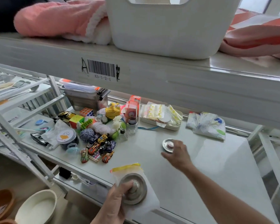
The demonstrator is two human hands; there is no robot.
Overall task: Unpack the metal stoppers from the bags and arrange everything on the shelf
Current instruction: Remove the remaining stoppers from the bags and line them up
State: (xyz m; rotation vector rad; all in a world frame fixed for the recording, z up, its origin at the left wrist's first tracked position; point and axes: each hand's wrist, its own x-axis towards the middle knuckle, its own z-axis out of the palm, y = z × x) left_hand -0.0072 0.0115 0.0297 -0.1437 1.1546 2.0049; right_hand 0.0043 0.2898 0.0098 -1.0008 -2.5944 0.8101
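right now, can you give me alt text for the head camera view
A person's left hand holds a clear bag with a metal stopper inside, while the right hand rests by an unpacked stopper on a white shelf. Toy cars and clutter lie to the left.

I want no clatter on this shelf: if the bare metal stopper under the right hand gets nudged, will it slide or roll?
The metal stopper lies flat like a disc, so it would likely slide rather than roll. The shelf looks smooth and glossy, giving little grip. The right hand hovers over its edge.
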